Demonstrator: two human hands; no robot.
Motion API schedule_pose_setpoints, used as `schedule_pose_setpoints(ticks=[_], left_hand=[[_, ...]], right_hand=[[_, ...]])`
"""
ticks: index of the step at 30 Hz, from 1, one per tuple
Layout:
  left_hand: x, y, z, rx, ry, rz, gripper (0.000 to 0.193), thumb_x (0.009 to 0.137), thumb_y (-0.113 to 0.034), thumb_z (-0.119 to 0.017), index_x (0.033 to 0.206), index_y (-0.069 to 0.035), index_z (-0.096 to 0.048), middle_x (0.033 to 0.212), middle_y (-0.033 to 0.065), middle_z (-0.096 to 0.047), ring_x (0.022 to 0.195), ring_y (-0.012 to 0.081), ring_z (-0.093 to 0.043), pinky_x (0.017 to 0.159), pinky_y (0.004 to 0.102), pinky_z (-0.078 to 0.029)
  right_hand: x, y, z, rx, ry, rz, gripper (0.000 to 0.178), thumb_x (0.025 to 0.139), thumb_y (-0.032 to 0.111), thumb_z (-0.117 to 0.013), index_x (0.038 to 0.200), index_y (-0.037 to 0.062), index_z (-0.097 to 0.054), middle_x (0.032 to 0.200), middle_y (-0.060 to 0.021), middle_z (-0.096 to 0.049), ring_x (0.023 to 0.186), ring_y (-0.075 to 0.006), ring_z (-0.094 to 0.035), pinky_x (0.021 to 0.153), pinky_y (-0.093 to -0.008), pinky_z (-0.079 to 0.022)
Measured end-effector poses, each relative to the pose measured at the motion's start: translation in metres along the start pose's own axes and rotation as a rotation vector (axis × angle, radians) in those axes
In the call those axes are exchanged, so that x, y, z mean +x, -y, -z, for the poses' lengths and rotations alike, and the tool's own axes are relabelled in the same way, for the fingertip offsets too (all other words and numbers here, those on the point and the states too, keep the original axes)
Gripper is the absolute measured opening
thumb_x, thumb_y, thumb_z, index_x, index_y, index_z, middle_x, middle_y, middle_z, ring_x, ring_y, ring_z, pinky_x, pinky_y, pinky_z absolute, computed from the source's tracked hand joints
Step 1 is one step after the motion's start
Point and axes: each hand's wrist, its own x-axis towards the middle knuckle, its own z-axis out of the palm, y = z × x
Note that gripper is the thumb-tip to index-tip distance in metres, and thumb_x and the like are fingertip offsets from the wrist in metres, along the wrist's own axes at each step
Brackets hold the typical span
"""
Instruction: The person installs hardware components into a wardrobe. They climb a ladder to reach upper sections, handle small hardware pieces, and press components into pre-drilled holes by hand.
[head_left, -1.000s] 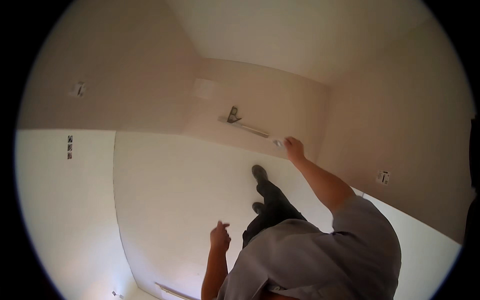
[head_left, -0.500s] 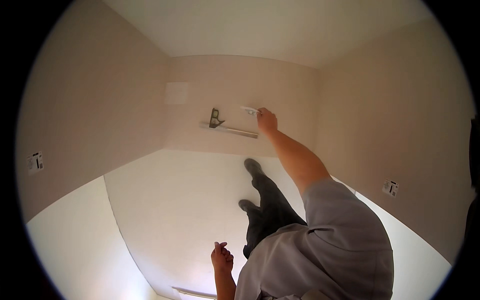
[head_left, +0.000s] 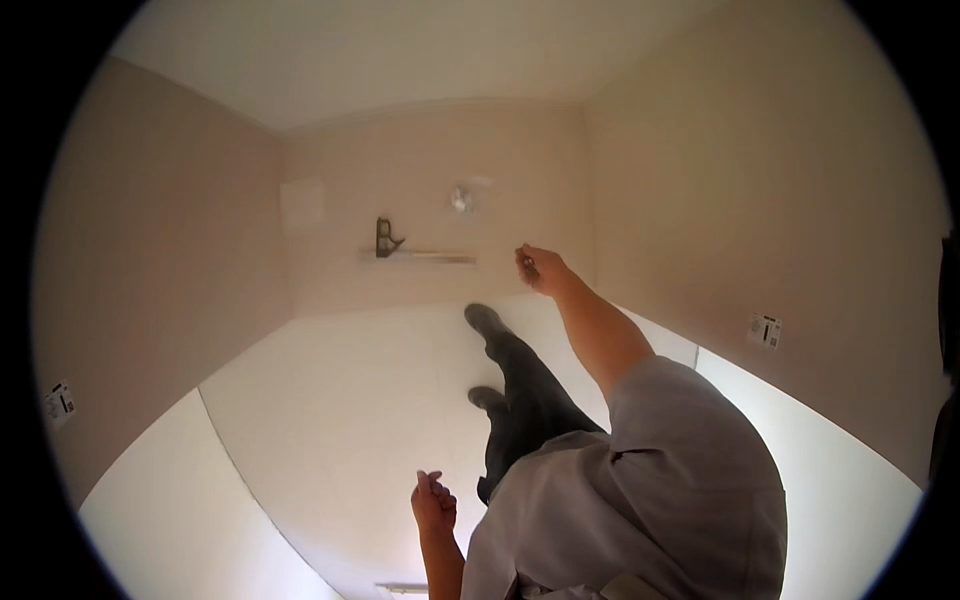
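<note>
My right hand (head_left: 541,269) is raised over the near right part of the beige far surface (head_left: 530,180). Its fingers are curled together, with a small dark spot between them that I cannot make out. Beyond it to the left, a small shiny, whitish object (head_left: 461,199) shows against that surface, blurred. A combination square with a dark head (head_left: 387,238) and a long metal blade (head_left: 440,256) is at the same surface, left of my right hand. Low in the view, beside my body, my left hand (head_left: 433,503) is loosely closed; whatever it may hold is hidden.
Beige panels rise at the left (head_left: 180,240) and right (head_left: 740,200), each bearing a white label. A pale square patch (head_left: 303,201) marks the far surface's left end. My dark shoes (head_left: 485,320) stand on the pale floor (head_left: 340,400).
My right hand has drawn back toward me, away from the whitish object it was touching, which stays at the far surface. The whole view has shifted. My left hand remains low and closed.
</note>
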Motion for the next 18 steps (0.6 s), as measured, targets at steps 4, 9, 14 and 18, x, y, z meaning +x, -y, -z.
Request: schedule_pose_setpoints(ticks=[4,9,14,18], left_hand=[[0.002,-0.005,-0.012,-0.009,0.012,-0.024,0.046,0.104,-0.042,-0.052,0.105,0.004,-0.056,0.061,-0.0056,-0.027,0.047,0.0060,-0.027,0.041,0.0225,-0.023],[-0.002,0.003,-0.021,-0.008,-0.031,-0.012,0.044,0.105,-0.041,-0.051,0.104,0.003,-0.057,0.061,-0.0056,-0.027,0.048,0.0059,-0.027,0.041,0.0220,-0.023],[-0.003,0.016,-0.023,-0.052,-0.026,0.012,0.043,0.105,-0.041,-0.051,0.101,0.001,-0.057,0.061,-0.0059,-0.026,0.048,0.0055,-0.026,0.040,0.0218,-0.022],[-0.007,0.020,-0.029,-0.065,-0.027,0.004,0.042,0.105,-0.041,-0.052,0.099,0.001,-0.057,0.061,-0.0064,-0.027,0.048,0.0052,-0.026,0.041,0.0216,-0.023]], right_hand=[[-0.021,0.016,-0.018,0.154,0.247,-0.084,0.033,0.106,0.029,-0.051,0.101,-0.0012,-0.064,0.103,-0.0134,-0.067,0.095,-0.0244,-0.068,0.085,-0.0369,-0.062],[-0.038,0.024,-0.031,0.089,0.385,-0.112,0.031,0.106,0.024,-0.050,0.106,-0.0033,-0.064,0.108,-0.0150,-0.065,0.100,-0.0257,-0.067,0.096,-0.0405,-0.060],[-0.011,0.011,-0.006,-0.413,0.193,-0.120,0.017,0.103,0.015,-0.056,0.104,0.0010,-0.066,0.094,-0.0076,-0.064,0.084,-0.0158,-0.063,0.077,-0.0320,-0.058],[0.008,-0.002,0.004,-0.630,0.060,-0.096,0.014,0.097,0.012,-0.062,0.103,0.0003,-0.068,0.086,-0.0062,-0.063,0.071,-0.0129,-0.057,0.063,-0.0270,-0.050]])
